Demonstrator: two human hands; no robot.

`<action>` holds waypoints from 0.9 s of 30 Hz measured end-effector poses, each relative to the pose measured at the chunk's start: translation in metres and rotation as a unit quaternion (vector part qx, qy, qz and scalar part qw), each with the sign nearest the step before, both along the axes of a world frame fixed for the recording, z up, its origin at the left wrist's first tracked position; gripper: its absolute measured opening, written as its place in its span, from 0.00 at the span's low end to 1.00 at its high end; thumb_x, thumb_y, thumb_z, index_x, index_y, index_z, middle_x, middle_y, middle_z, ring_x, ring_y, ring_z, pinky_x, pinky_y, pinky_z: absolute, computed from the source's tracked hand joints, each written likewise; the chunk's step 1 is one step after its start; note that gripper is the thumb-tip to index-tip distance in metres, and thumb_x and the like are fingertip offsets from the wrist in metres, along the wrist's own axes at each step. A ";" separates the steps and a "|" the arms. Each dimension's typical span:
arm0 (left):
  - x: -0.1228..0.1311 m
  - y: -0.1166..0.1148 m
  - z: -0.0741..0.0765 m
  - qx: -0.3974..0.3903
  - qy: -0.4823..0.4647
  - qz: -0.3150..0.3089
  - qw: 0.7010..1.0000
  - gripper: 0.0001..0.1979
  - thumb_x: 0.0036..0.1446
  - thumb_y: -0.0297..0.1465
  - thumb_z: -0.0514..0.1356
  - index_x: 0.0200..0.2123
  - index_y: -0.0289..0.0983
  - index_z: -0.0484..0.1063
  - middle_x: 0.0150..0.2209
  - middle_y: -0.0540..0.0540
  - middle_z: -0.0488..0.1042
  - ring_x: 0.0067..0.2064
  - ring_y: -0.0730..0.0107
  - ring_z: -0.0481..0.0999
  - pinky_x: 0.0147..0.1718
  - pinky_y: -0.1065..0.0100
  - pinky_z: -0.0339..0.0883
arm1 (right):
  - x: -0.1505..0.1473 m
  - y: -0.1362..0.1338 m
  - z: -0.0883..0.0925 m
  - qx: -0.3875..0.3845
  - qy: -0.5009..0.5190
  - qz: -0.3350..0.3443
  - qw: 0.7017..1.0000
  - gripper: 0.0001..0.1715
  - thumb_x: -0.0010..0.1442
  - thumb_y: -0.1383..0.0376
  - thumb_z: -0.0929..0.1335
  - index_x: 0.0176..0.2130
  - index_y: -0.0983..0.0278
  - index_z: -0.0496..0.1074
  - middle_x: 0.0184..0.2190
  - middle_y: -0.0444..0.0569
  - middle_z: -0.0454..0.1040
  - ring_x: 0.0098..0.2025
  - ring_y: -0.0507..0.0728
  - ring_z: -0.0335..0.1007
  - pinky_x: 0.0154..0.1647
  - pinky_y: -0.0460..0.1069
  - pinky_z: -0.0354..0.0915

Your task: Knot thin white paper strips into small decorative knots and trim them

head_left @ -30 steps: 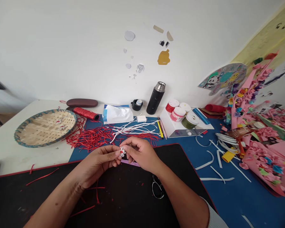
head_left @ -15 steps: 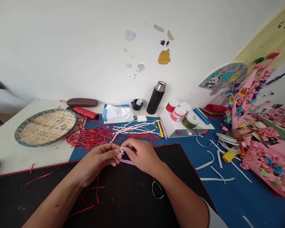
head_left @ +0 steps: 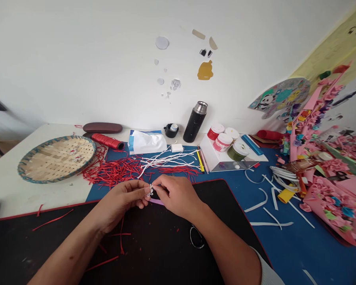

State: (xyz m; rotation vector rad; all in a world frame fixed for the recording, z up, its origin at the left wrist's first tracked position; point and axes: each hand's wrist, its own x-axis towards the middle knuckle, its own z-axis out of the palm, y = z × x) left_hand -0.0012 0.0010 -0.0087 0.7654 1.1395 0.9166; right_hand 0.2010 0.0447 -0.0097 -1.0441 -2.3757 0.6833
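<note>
Between my two hands is a small knot of white cord (head_left: pixel 151 192) with little loops. My left hand (head_left: pixel 133 193) pinches it from the left between thumb and fingers. From the right, the fingertips of my right hand (head_left: pixel 172 194) are closed at the knot's upper edge, on what looks like a cord end. A purple strip (head_left: pixel 156 202) shows just below the knot and runs behind my right fingers; I cannot tell which hand holds it. Both hands are above the black mat (head_left: pixel 154 253). Loose red cord pieces (head_left: pixel 121 239) lie on it below my left hand.
Behind my hands lie a heap of red cords (head_left: pixel 115 170), white cords (head_left: pixel 166 161) and a red cord spool (head_left: pixel 108 141). A woven basket (head_left: pixel 29 180) stands left. Further back are a black flask (head_left: pixel 195 122) and paint jars (head_left: pixel 223 142). Scissors handles (head_left: pixel 197 237) lie under my right forearm.
My right fingertips have shifted slightly at the knot, and the knot looks turned a little, its red middle now out of sight. My left hand is nearly still.
</note>
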 end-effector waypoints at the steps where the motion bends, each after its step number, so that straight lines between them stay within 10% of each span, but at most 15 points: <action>1: 0.000 0.000 0.000 -0.003 -0.003 0.000 1.000 0.14 0.45 0.40 0.79 0.29 0.37 0.85 0.27 0.46 0.79 0.29 0.67 0.75 0.30 0.69 0.69 | 0.000 0.000 0.000 0.007 -0.006 0.001 1.000 0.07 0.73 0.65 0.68 0.43 0.59 0.77 0.36 0.46 0.85 0.35 0.56 0.78 0.36 0.49 0.61; 17: 0.002 0.000 -0.003 -0.004 -0.007 0.013 1.000 0.15 0.43 0.41 0.80 0.29 0.37 0.86 0.28 0.45 0.80 0.30 0.66 0.75 0.31 0.68 0.69 | -0.005 -0.002 -0.013 0.058 -0.021 -0.011 0.998 0.06 0.69 0.65 0.68 0.38 0.59 0.75 0.21 0.41 0.74 0.24 0.53 0.68 0.29 0.48 0.50; 27: 0.003 0.001 -0.006 0.041 0.012 0.043 0.998 0.18 0.44 0.44 0.80 0.32 0.38 0.85 0.31 0.45 0.82 0.35 0.63 0.77 0.37 0.66 0.70 | -0.002 0.001 -0.006 -0.090 0.096 -0.039 0.991 0.09 0.70 0.62 0.69 0.44 0.58 0.80 0.24 0.40 0.73 0.25 0.52 0.66 0.30 0.47 0.57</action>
